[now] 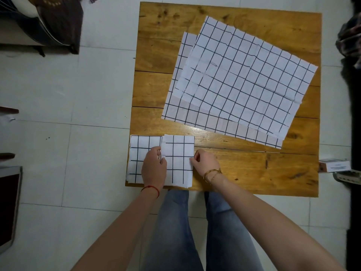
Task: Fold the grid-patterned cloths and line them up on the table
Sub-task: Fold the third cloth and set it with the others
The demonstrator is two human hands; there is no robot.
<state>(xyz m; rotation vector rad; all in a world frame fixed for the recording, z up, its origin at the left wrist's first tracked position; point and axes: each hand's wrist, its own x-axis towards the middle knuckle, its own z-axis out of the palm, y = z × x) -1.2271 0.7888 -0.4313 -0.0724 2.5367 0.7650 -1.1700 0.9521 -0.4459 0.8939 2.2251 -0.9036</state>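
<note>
Two folded cloths sit side by side at about seven o'clock on the wooden table (254, 169): the left folded cloth (136, 153) at the near-left corner, and the right folded cloth (178, 159) touching it, slightly overlapping its edge. The left hand (154, 167) rests across their seam, fingers curled at the right cloth's left edge, though whether it pinches or merely presses is hard to tell. The right hand (205, 163) pinches that cloth's right edge.

Two unfolded cloths remain toward one o'clock, the top sheet (244, 75) skewed over the lower sheet (179, 65).

Both folded pieces lie flush with the near edge, the left one also at the side edge; a nudge toward six or nine o'clock could probably tip a layer off or spring the folds. Bare wood runs toward four o'clock, giving room to continue the row. A small box (335, 166) sits just off the table at three o'clock.
</note>
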